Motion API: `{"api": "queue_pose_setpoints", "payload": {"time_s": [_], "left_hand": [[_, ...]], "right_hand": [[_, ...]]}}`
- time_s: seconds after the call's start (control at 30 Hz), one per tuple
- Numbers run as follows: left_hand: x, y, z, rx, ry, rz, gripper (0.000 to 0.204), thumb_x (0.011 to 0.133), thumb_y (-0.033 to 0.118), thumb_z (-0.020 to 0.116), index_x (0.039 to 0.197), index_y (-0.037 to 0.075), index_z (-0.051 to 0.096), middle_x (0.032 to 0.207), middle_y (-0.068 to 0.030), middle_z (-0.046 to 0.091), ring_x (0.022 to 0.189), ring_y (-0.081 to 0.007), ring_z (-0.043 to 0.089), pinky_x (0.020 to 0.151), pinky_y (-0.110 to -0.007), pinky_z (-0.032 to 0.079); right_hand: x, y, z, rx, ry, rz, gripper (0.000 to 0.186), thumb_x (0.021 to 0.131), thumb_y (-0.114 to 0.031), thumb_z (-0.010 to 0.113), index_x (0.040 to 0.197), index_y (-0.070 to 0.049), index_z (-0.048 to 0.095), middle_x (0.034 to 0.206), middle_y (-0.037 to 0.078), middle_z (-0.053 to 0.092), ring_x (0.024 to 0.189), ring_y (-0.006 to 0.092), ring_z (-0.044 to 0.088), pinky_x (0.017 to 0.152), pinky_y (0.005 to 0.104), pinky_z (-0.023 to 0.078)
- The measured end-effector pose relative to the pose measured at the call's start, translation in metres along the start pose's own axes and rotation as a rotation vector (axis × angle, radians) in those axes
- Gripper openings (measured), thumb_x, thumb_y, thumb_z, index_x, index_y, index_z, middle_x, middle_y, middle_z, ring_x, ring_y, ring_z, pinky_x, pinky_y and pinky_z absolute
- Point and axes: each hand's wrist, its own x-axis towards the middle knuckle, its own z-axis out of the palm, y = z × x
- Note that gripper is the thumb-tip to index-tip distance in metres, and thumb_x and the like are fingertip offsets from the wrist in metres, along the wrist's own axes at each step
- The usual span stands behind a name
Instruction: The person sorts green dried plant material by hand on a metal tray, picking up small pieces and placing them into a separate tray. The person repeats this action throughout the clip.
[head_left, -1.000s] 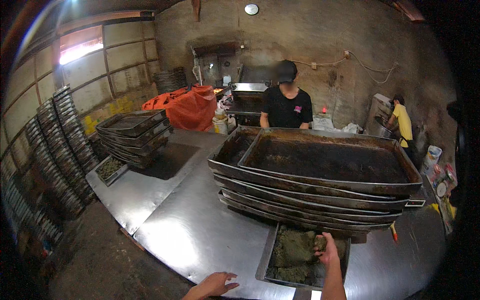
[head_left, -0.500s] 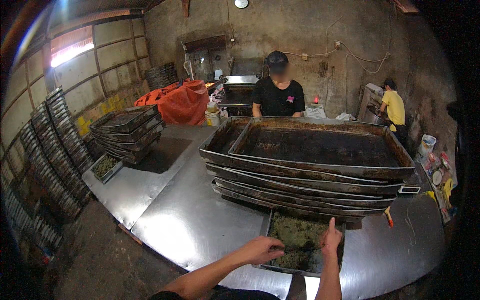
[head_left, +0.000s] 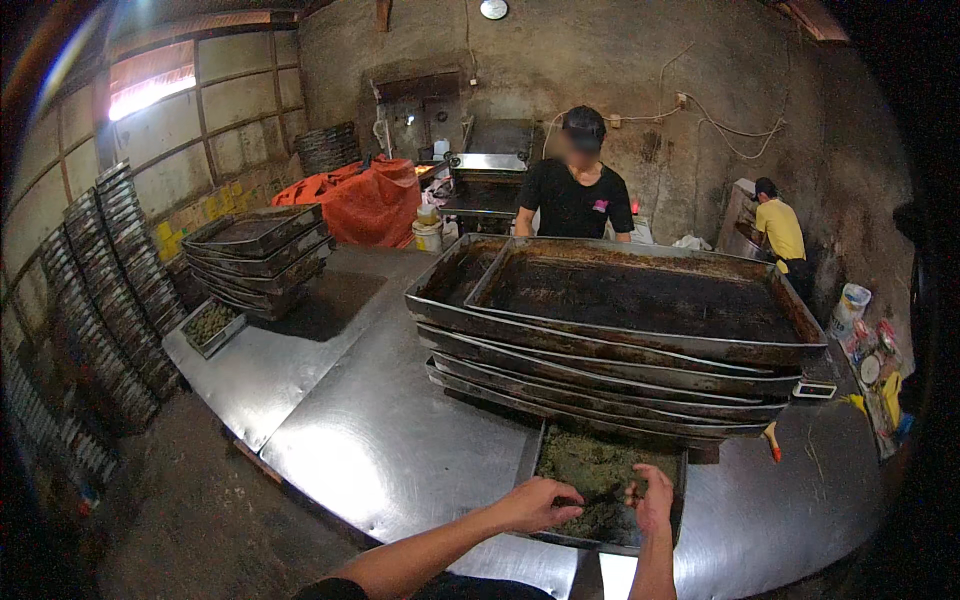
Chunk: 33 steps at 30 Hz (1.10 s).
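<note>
Both hands are over a metal tray point(head_left: 683, 500) of greenish, crumbly dough-like mass point(head_left: 590, 462) at the table's near edge. My left hand point(head_left: 543, 505) is above the tray's left part, its fingers curled and pressed together; whatever they may hold is hidden. Over the right part, my right hand point(head_left: 653, 497) has its fingers bent and apart, pointing left, with nothing plainly held. The tray's far end lies under a stack of large, dark-stained metal baking trays point(head_left: 620, 345). The top one carries a smaller tray section or divider at its left.
The shiny metal table point(head_left: 370, 430) spreads left and right. More stacked trays point(head_left: 258, 262) and a small filled tray point(head_left: 212, 328) are at its left. An orange-handled tool point(head_left: 772, 443) lies right of the big stack. A person in black point(head_left: 578, 190) faces me behind it; another point(head_left: 782, 232) works farther right.
My right hand has turned and its fingers have loosened from a closed shape with one digit raised. My left hand has shifted slightly right, toward it. The view has moved a little.
</note>
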Motion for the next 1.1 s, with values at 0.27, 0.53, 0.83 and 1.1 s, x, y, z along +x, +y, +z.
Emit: {"api": "queue_pose_setpoints", "payload": {"time_s": [0.27,0.53,0.83,1.1], "left_hand": [[0.005,-0.009,0.008,-0.060,-0.073,-0.086,0.033,0.088,0.036,0.061,0.105,0.007,0.067,0.096,-0.0170,0.068,0.092,-0.0327,0.065,0.081,-0.040,0.049],[0.000,-0.013,0.011,-0.182,-0.070,-0.164,0.032,0.088,0.034,0.062,0.104,0.007,0.067,0.091,-0.0160,0.068,0.083,-0.0270,0.066,0.075,-0.038,0.050],[-0.004,-0.014,0.014,-0.176,-0.078,-0.174,0.032,0.089,0.034,0.062,0.106,0.008,0.067,0.091,-0.0143,0.069,0.081,-0.0233,0.066,0.074,-0.037,0.050],[-0.002,-0.014,0.011,-0.233,-0.142,-0.261,0.032,0.089,0.034,0.062,0.108,0.009,0.067,0.089,-0.0137,0.069,0.077,-0.0194,0.064,0.070,-0.035,0.050]], "right_hand": [[0.015,0.011,0.004,-0.746,0.084,-0.352,0.021,0.087,-0.014,0.061,0.100,0.001,0.066,0.075,0.010,0.063,0.053,0.0140,0.060,0.041,0.0287,0.041],[0.018,0.009,-0.004,-0.231,0.028,-0.077,0.024,0.089,-0.021,0.062,0.094,0.001,0.068,0.068,0.005,0.061,0.052,0.0104,0.053,0.042,0.0275,0.040],[0.016,0.013,-0.001,-0.759,0.129,-0.222,0.022,0.081,-0.004,0.059,0.101,-0.002,0.070,0.081,0.011,0.067,0.058,0.0165,0.063,0.050,0.0276,0.048],[0.004,0.006,0.012,-1.011,0.174,-0.482,0.022,0.075,-0.007,0.061,0.093,-0.002,0.072,0.086,0.018,0.067,0.076,0.0233,0.066,0.070,0.0368,0.051]]}}
